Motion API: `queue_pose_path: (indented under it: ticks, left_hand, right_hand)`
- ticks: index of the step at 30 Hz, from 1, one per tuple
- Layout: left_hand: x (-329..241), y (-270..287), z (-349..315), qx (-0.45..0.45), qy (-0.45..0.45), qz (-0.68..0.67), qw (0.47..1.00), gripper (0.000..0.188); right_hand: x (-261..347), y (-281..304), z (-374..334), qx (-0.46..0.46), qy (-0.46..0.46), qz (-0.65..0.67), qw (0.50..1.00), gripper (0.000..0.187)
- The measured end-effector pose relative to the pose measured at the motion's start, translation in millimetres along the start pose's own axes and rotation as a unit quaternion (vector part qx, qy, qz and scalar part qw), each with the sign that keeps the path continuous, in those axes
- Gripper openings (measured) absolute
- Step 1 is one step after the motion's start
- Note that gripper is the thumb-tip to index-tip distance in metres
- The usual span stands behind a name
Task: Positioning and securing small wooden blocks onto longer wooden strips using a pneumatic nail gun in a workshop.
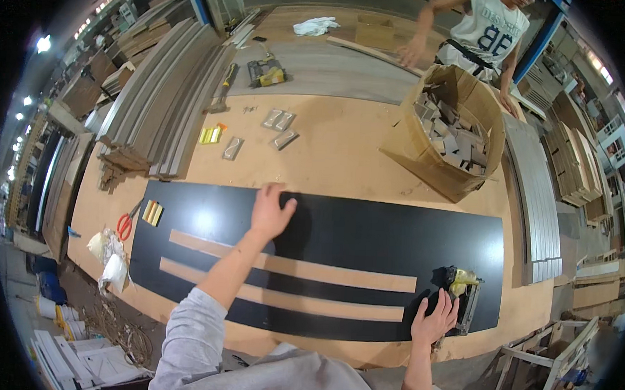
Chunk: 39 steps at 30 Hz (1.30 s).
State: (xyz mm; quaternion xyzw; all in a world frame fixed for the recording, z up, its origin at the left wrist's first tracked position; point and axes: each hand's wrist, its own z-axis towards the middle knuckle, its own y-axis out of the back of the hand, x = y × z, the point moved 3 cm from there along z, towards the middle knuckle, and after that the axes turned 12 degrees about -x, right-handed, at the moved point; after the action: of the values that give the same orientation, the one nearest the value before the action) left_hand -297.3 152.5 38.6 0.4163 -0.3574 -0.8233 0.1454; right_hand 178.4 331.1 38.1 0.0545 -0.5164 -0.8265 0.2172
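Under your left hand (273,213) lies the far edge of the black panel (380,233), flat on the table (335,147); that hand is spread, thumb well apart, clamped on nothing, with two tan strips (337,273) lying across the panel on your side of it. Just beside your right hand (433,320), fingers parted and slightly bent, sits the nail gun (460,277); contact cannot be told. Judged handling: panel stiff, probably slippery, best held by opposite edges; strips light; gun hard, fairly heavy, best taken by its grip.
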Motion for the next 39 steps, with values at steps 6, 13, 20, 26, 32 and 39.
queue_pose_path:
  ticks: [6, 13, 20, 26, 32, 39]
  left_hand:
    - [74.1, -53.6, 97.2, -0.031, 0.102, 0.018, 0.994, 0.073]
    - [69.0, -74.8, 147.7, -0.008, 0.104, 0.129, 0.986, 0.065]
    - [-55.3, -52.3, 8.9, 0.089, 0.170, -0.259, 0.946, 0.040]
    - [-170.9, 23.9, -157.6, 0.246, 0.168, -0.365, 0.882, 0.044]
    - [-205.8, 58.7, -204.8, 0.334, 0.258, -0.390, 0.818, 0.033]
    - [-194.2, 69.3, -236.4, 0.471, 0.437, -0.541, 0.543, 0.041]
  right_hand:
    - [1.5, 1.0, 2.9, 0.003, -0.005, 0.016, 1.000, 0.045]
    - [0.3, 5.6, 2.1, -0.023, -0.003, 0.013, 1.000, 0.043]
    - [-8.1, 5.6, -1.4, -0.075, -0.063, 0.088, 0.991, 0.050]
    - [115.5, 40.4, 24.0, 0.149, -0.337, 0.705, 0.606, 0.062]
    - [144.2, 46.0, 7.0, 0.263, -0.422, 0.757, 0.425, 0.080]
    - [141.2, 86.1, -6.7, 0.411, -0.369, 0.740, 0.385, 0.087]
